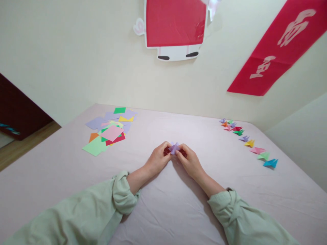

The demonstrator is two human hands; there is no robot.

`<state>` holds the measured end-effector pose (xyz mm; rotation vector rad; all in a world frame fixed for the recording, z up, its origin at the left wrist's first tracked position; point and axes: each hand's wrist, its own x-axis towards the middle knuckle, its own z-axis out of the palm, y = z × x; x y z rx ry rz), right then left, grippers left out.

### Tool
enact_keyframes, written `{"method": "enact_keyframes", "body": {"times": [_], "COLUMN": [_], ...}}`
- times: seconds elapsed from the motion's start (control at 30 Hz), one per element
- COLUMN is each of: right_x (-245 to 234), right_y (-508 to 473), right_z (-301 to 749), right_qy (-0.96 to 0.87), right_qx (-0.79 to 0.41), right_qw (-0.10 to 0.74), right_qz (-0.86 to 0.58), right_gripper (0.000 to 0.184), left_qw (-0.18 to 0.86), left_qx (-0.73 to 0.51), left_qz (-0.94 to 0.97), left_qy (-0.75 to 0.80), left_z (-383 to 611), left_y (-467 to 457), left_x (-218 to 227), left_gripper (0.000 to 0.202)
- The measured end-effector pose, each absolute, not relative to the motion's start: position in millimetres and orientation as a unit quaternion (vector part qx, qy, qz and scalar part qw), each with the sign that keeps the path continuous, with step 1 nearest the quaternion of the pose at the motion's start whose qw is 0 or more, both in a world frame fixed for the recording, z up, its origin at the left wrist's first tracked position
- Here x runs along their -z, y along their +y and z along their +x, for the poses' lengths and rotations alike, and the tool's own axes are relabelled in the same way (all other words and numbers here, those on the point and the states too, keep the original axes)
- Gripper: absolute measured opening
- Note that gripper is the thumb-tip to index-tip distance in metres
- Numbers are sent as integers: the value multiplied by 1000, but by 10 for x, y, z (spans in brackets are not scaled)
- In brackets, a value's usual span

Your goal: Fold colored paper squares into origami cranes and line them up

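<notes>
A small purple folded paper crane [174,148] is pinched between my two hands at the middle of the table. My left hand [158,157] grips its left side with thumb and fingers. On the other side, my right hand [190,160] holds it the same way, fingers bent and closed. Parts of the folded paper are hidden behind the fingertips. Both hands are just above the pale cloth, and the sleeves are rolled to the forearms.
Loose coloured paper squares [112,133] lie in a pile at the left back of the cloth-covered table [158,217]. A row of finished folded paper cranes [249,143] runs along the right side. Behind stands a wall with a red banner [276,51] and a cartoon cutout [176,23].
</notes>
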<state>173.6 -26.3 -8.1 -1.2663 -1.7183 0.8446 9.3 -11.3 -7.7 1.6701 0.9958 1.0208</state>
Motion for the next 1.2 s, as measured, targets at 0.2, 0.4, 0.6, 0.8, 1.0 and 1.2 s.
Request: {"method": "enact_keyframes", "body": {"times": [0.2, 0.4, 0.6, 0.8, 1.0, 1.2], "right_x": [83, 52, 93, 99, 118, 103], "right_y": [-257, -260, -263, -266, -265, -284], "right_z": [1736, 1722, 1723, 1715, 1688, 1668], "right_qy": [-689, -684, -688, -675, -664, -661], "right_qx": [-325, -344, -326, -347, -350, -344], "right_qw": [412, 422, 415, 426, 445, 446], "right_qz": [-499, -486, -498, -493, -488, -495], "right_gripper": [9, 11, 8, 12, 24, 33], "left_qw": [445, 445, 417, 410, 446, 470], "left_qx": [-409, -409, -415, -411, -441, -442], "left_qz": [678, 672, 692, 702, 657, 643], "left_qy": [418, 429, 417, 413, 419, 413], "left_z": [76, 78, 82, 76, 98, 107], "left_y": [-96, -99, -103, -135, -130, -121], "left_x": [105, 58, 73, 38, 94, 112], "left_gripper": [5, 4, 5, 5, 24, 21]}}
